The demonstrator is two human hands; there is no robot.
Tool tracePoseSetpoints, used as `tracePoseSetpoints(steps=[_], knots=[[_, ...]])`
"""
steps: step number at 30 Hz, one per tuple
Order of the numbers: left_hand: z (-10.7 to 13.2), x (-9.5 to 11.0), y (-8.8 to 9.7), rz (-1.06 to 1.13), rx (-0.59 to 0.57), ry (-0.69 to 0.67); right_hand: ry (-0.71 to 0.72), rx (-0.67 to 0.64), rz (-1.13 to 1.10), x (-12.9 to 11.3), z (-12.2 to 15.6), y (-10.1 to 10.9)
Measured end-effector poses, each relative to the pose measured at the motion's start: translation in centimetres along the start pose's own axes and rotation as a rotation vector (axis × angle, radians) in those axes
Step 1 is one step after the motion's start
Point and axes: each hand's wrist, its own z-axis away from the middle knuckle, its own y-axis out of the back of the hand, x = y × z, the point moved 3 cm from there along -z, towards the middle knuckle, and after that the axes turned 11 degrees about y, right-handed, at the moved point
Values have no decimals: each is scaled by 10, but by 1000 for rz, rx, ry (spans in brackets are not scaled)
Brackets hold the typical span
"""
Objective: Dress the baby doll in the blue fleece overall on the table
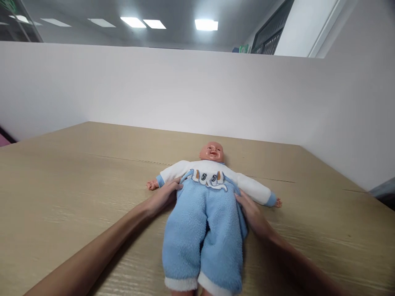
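A baby doll lies on its back with its head away from me and its arms spread out. It wears a white top with blue cuffs and fluffy light-blue pants with white hems. An elephant face is stitched at the waist. My left hand grips the pants at the waist on the left side. On the opposite side, my right hand holds the waist, thumb on the fabric. Most fingers of both hands are hidden beside or under the doll.
The doll rests on a wood-grain tabletop with thin seams across it. A white partition stands behind the table, and a white wall rises on the right. A dark grey object sits at the far right edge.
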Motion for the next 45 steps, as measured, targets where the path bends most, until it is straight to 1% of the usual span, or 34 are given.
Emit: tracePoseSetpoints(steps=[2,3,5,7,9,10,12,13,17,21,22,23,25,27,30,33,35,37,38,39,40,42,43,45], knots=[[1,3,-13,235,-55,65,-117,86,-219,1,2,-10],[2,3,-18,320,-75,113,-158,115,-291,1,3,-14],[3,3,-23,399,-49,178,-185,142,-334,0,2,-19],[2,-1,-21,411,21,213,-147,142,-281,-3,0,-18],[-2,-6,-16,383,76,188,-64,86,-222,-5,-4,-16],[-4,-8,-13,360,84,155,-17,45,-206,-5,-6,-14],[-8,-9,-6,294,70,76,57,-18,-183,-3,-8,-10],[-9,-9,-3,253,59,36,74,-21,-167,-2,-9,-7],[-7,5,4,60,31,-83,72,51,-132,4,-11,-1],[-3,22,0,-78,92,-196,58,221,-207,9,-20,-1],[-4,23,-1,-99,107,-200,37,232,-226,11,-23,-2],[-5,22,-2,-112,119,-191,14,218,-240,13,-26,-3],[-9,18,-3,-117,123,-156,-20,128,-227,15,-29,-5],[-12,13,-3,-108,101,-137,-15,60,-139,13,-30,-3],[-10,12,-4,-100,112,-160,59,23,79,3,-30,2],[-5,17,-7,-131,194,-234,156,27,217,-17,-41,-1],[-2,21,-8,-160,279,-292,245,80,265,-38,-57,-9],[1,24,-7,-198,383,-350,355,110,306,-64,-79,-26],[3,25,-6,-223,427,-382,405,87,318,-77,-92,-38],[4,26,-6,-251,463,-414,460,29,340,-89,-105,-51],[5,27,-5,-280,490,-444,492,-91,389,-99,-119,-68],[8,28,-4,-327,520,-490,544,-396,536,-109,-144,-104],[9,29,-4,-340,527,-508,548,-555,576,-109,-155,-122],[11,30,-5,-354,540,-537,482,-835,587,-99,-173,-155]])
